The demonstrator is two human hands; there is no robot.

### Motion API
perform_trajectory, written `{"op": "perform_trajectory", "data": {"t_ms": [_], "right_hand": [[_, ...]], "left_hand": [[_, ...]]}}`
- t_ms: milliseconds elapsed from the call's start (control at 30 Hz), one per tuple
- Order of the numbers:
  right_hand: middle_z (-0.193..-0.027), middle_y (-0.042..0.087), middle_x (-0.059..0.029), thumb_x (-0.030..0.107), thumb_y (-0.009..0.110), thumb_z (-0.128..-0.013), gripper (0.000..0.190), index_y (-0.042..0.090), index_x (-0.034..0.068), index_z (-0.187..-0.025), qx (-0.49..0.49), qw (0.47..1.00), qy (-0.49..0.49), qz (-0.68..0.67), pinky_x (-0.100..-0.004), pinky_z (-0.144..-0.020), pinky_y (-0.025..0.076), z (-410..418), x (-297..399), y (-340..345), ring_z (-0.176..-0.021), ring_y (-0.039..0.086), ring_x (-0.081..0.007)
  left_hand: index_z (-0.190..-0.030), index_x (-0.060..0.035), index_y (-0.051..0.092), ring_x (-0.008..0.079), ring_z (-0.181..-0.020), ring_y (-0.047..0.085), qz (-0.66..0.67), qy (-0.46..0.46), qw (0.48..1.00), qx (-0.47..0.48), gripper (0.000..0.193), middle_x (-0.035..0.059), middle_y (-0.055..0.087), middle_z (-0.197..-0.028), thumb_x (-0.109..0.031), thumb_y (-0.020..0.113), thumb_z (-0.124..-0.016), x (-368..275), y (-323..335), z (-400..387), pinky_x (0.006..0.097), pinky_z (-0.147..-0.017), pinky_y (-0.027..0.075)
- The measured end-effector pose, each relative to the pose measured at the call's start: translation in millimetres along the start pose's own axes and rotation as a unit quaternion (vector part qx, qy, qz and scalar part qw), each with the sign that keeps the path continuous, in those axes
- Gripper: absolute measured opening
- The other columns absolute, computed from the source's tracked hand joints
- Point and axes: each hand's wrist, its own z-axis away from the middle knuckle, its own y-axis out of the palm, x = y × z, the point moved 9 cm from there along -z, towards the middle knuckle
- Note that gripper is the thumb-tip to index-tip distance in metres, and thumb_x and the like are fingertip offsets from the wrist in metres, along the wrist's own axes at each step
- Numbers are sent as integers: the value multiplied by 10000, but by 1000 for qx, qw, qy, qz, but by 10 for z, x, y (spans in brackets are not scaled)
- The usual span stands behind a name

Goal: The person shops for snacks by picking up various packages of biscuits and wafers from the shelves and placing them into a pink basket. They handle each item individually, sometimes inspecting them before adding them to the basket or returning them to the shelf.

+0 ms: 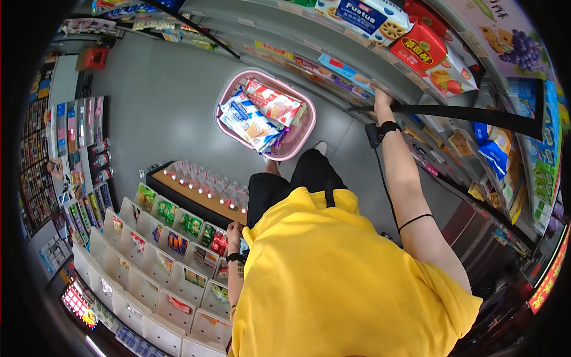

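My right hand (382, 101) reaches to the shelf unit on the right, beside a light blue box (345, 72). Its fingertips are partly hidden at the shelf edge, so any hold on a product cannot be made out. Low at my side, my left hand (234, 233) is near the upper corner of the white snack bins (214, 247); its fingers look loosely bent and small in view. Past my feet, a pink plastic basket (298, 143) stands on the floor. Inside it lie a red-and-white wafer packet (274, 100) and blue-and-white wafer packets (250, 121), with purple wrapping beneath.
Tiered white bins with bagged sweets (167, 212) fill the lower left. Beside them, clear plastic bottles (205, 180) line a low wooden-topped stand (178, 183). Biscuit packs (363, 20) crowd the right shelves, where a black bar (468, 117) crosses. A red stool (94, 59) stands far left.
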Motion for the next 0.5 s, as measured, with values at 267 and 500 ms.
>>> {"op": "perform_trajectory", "data": {"t_ms": [267, 500], "right_hand": [[-879, 596, -64, -44, 681, -706, 202, 581, 19, -870, 19, 951, 67, -302, -272, -644, 500, -2, -209, 113, -726, 586, -148], [-969, 609, -72, -57, 734, -625, 384, 578, -19, -974, 109, 947, 22, -302, -276, -778, 473, 262, 94, 1, -928, 565, -162]], "left_hand": [[-898, -31, 563, 97, -666, 517, 16, -12, 999, -35, 143, 8, 555, -742, -161, 546, -840, 547, -100, 357, 231, -607, 424], [-916, -28, 564, 108, -685, 525, 13, -52, 998, -31, 151, 20, 564, -787, -160, 547, -845, 416, 30, 540, 238, -652, 438]]}}
